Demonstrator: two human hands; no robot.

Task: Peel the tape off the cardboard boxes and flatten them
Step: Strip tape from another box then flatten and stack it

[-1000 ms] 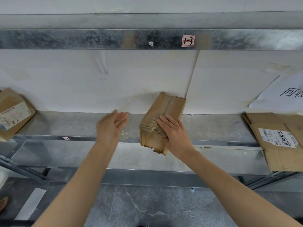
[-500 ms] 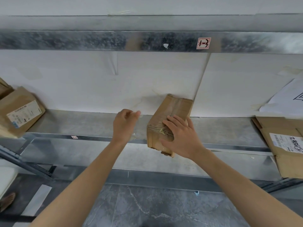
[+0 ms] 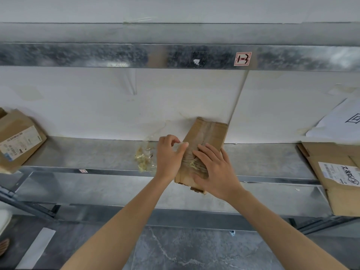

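The small brown cardboard box (image 3: 209, 133) leans on the grey metal shelf (image 3: 87, 152) by the white wall (image 3: 97, 104). The right hand (image 3: 216, 170) lies flat on it, fingers spread, probably to stop it sliding. The left hand (image 3: 168, 156) has a pinching grip on clear tape (image 3: 180, 145) at the box's edge, ready to pull.

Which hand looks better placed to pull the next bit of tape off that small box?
Left, probably. The left hand already pinches the tape at the left edge of the box, while the right hand lies flat on the box, holding it down.
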